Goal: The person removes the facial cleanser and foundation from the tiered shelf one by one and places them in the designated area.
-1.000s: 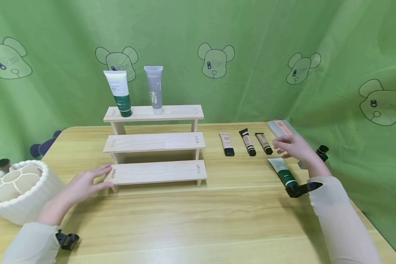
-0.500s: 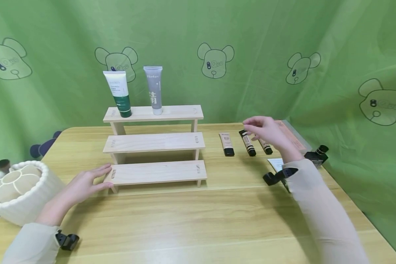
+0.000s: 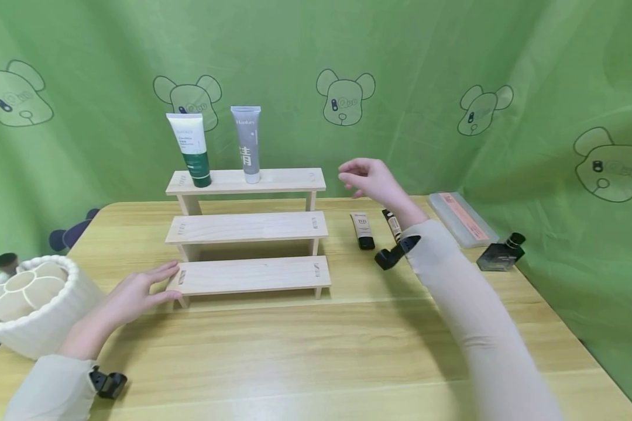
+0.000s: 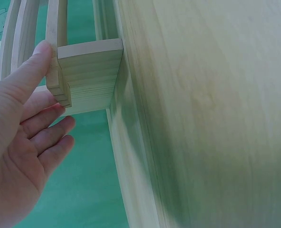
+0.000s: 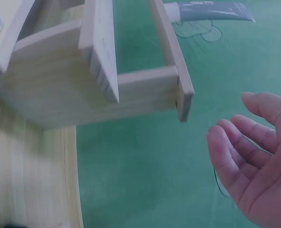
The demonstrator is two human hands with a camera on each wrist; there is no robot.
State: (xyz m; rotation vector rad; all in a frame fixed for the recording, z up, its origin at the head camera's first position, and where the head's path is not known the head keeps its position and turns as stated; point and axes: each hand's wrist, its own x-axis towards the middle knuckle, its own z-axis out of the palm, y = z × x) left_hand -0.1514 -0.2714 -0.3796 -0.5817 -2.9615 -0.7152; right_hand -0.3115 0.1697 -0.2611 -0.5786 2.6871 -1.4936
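A three-step wooden display rack [image 3: 247,275] stands on the table. My left hand [image 3: 139,292] holds the left end of its lowest step, thumb at the front edge and fingers behind the board [image 4: 57,57]. My right hand [image 3: 368,178] is in the air just right of the top step, its fingers loosely bent and nothing between them. In the right wrist view, the right hand [image 5: 254,152] is apart from the step ends. On the top step stand a white-and-green cream tube [image 3: 191,149] and a grey-blue tube [image 3: 247,143].
Right of the rack lie a BB cream tube [image 3: 362,231] and a black-capped tube [image 3: 392,224], partly behind my right arm. Farther right are a flat translucent case [image 3: 463,219] and a dark square bottle [image 3: 500,254]. A white ribbed basket [image 3: 42,310] stands at left.
My right hand has moved left and up from above the tubes at right to beside the top step. Its forearm now covers the lying green-and-white tube. The left hand has stayed put.
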